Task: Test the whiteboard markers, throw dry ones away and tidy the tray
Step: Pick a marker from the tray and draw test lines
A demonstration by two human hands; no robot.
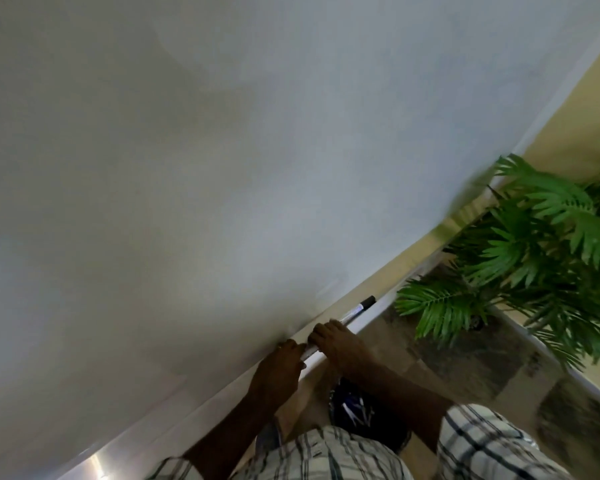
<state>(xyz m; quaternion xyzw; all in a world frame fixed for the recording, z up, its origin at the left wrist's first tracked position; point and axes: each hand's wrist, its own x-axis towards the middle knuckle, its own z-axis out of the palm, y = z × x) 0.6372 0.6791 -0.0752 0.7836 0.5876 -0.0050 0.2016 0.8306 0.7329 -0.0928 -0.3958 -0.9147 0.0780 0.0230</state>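
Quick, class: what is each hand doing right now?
Left hand: fingers curled round a white marker in the tray.
Right hand: fingers curled round the black-capped marker.

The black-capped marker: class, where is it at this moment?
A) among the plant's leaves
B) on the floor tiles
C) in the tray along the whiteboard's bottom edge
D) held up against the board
C: the black-capped marker lies along the tray under the whiteboard, cap toward the plant, its other end under the right hand.
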